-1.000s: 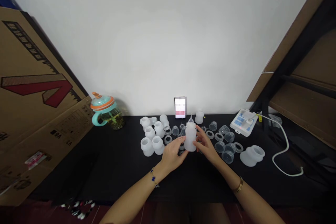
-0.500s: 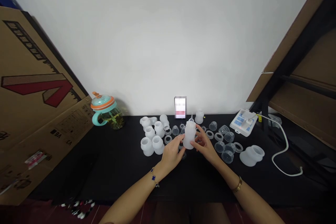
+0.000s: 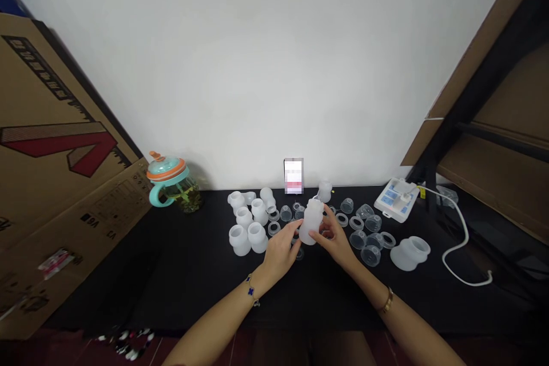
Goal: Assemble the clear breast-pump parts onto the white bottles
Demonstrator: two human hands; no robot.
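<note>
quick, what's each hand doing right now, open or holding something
Left hand: closed, holding the bottle from the left.
Right hand: closed, holding the same bottle.

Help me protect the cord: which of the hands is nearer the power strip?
Right: the right hand is in front and left of the power strip; the left hand is farther left, across the white bottle.

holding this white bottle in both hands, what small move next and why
I'd probably turn the white bottle a little toward upright: it leans, its top tipped toward the right, and the left hand and right hand hold it from opposite sides, so a small turn should be easy to control.
</note>
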